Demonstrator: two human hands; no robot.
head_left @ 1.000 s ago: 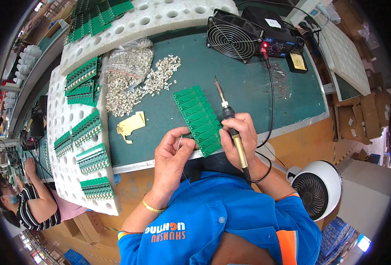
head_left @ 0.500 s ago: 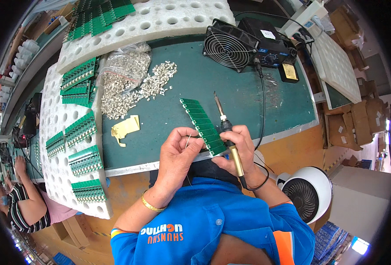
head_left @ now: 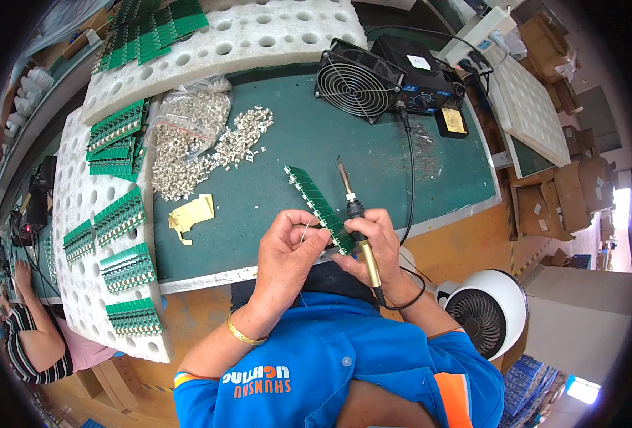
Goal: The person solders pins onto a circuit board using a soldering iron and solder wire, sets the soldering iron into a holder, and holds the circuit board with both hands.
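Observation:
My left hand is closed, pinching a thin silvery wire that looks like solder; its fingertips are at the left edge of a narrow green circuit board. Small white parts line that edge of the tilted board. My right hand is wrapped round a soldering iron with a black grip and brass-coloured handle. The iron's tip points up and away, apart from the board. The thumb and fingers of my right hand also meet the board's near end.
Loose small white connectors lie beside a clear plastic bag of them. White foam sheets carry several green boards. A yellow scrap, a black fan and a soldering station stand around. A co-worker's arm is far left.
The board has turned in my hands, so its edge with white parts shows more. The whole view has shifted slightly. Both hands keep their holds.

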